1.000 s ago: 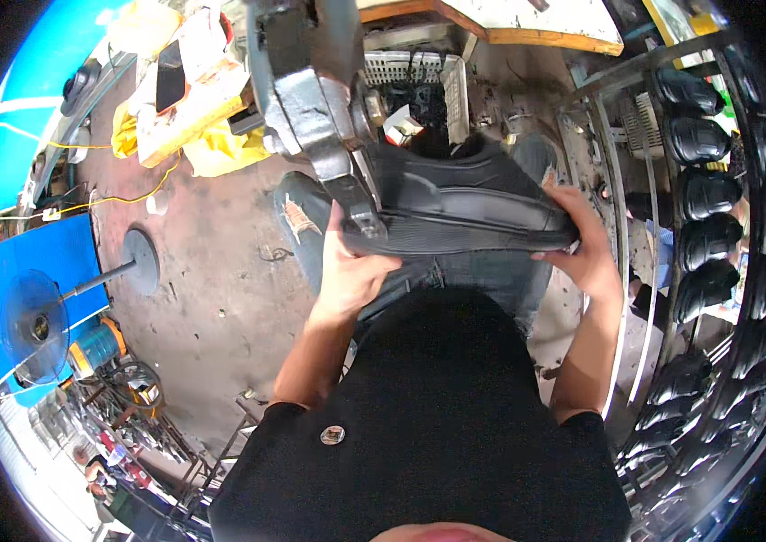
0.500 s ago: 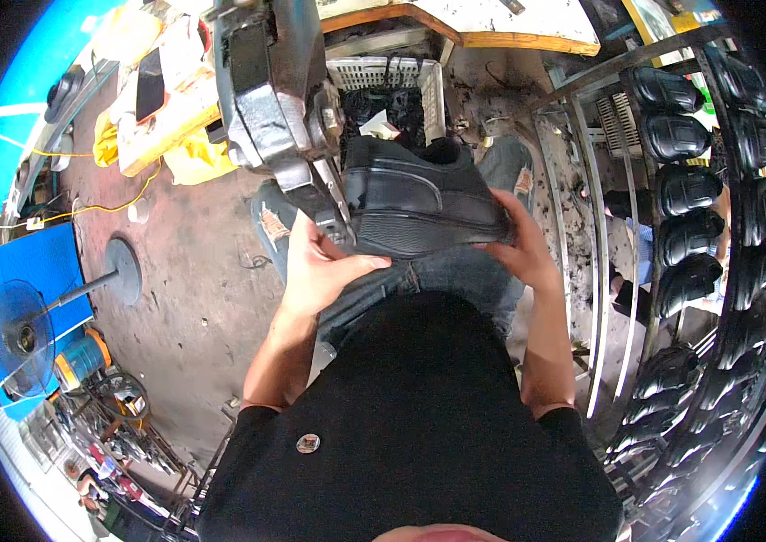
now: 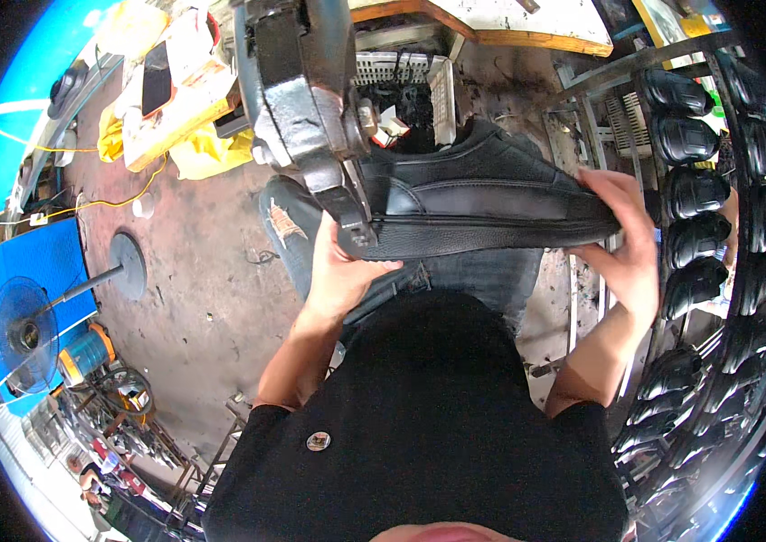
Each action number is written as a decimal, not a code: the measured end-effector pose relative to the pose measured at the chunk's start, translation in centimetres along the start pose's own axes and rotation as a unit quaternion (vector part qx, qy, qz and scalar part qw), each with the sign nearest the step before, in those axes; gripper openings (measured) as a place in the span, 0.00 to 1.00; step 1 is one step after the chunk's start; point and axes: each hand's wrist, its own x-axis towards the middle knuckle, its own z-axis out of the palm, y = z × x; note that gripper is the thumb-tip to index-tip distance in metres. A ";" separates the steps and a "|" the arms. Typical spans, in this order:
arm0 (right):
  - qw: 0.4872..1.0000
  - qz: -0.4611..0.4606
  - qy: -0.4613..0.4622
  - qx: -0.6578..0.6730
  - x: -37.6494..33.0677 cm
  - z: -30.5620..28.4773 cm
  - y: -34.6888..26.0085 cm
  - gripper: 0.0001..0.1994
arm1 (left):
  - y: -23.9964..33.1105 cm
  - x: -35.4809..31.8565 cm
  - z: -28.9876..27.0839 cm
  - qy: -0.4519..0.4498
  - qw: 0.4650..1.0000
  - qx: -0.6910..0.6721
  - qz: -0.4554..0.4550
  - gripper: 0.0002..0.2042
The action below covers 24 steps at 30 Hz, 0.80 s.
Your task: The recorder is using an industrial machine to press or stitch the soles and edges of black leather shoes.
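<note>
Between the two hands, at about chest height above the person's lap, a black leather shoe [image 3: 491, 203] lies on its side, its sole edge facing down toward the body and its toe pointing to the person's right. At its heel end the left hand [image 3: 347, 271] cups it from below, palm up, with the fingers curled under the sole right beside the lower tip of a grey metal machine arm [image 3: 306, 99] that comes down from the top of the view and meets the shoe near its heel. Over the toe end the right hand [image 3: 627, 244] is closed, fingers wrapped on the upper and thumb beneath, so both hands are gripping the shoe rather than spread. Behind the shoe stands a white plastic crate [image 3: 419, 77] with dark contents, and past it the edge of a wooden bench [image 3: 527, 36]. Along the person's right runs a metal rack [image 3: 600, 81] carrying rows of finished black shoes [image 3: 690, 135]. On the left, the stained concrete floor [image 3: 193, 271] holds a standing fan [image 3: 26, 330] on a round base, a blue sheet [image 3: 3, 271] and yellow bags [image 3: 211, 149]. Blue jeans [image 3: 482, 275], torn at the left knee, show under the shoe.
</note>
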 end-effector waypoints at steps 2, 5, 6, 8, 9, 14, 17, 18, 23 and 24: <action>0.999 -0.041 0.015 -0.016 1.0 -1.0 -1.3 0.41 | -0.4 -0.3 0.3 0.002 0.998 -0.068 -0.001 0.45; 0.995 -0.080 0.003 -0.058 2.6 -2.2 -3.6 0.41 | -1.2 -0.1 -0.2 -0.031 0.991 -0.127 0.007 0.42; 0.995 -0.085 0.001 -0.056 3.1 -2.3 -4.2 0.41 | -1.4 -0.2 -0.6 -0.028 0.991 -0.127 0.011 0.42; 0.992 -0.105 -0.014 -0.065 4.1 -2.0 -5.2 0.41 | -1.7 -0.3 -1.1 -0.051 0.986 -0.138 0.083 0.35; 0.992 -0.109 -0.016 -0.065 4.5 -1.5 -5.6 0.41 | -1.8 -0.5 -1.4 -0.049 0.985 -0.139 0.087 0.35; 0.967 -0.058 -0.002 0.247 4.3 4.0 -3.5 0.49 | -0.9 -1.4 -5.8 -0.011 0.984 -0.161 0.080 0.23; 0.879 -0.038 -0.028 0.474 3.0 7.7 0.9 0.46 | -0.5 -1.6 -8.2 -0.011 0.982 -0.161 0.095 0.26; 0.839 0.056 -0.062 0.537 1.9 8.8 1.0 0.42 | -0.7 -1.9 -9.0 0.009 0.982 -0.166 0.094 0.29; 0.853 0.107 -0.056 0.507 0.8 10.1 -1.8 0.37 | -0.9 -1.1 -11.9 -0.036 0.978 -0.186 0.086 0.29; 0.872 0.078 -0.039 0.482 0.9 10.3 -2.0 0.37 | -1.0 -0.7 -12.0 -0.034 0.977 -0.189 0.090 0.29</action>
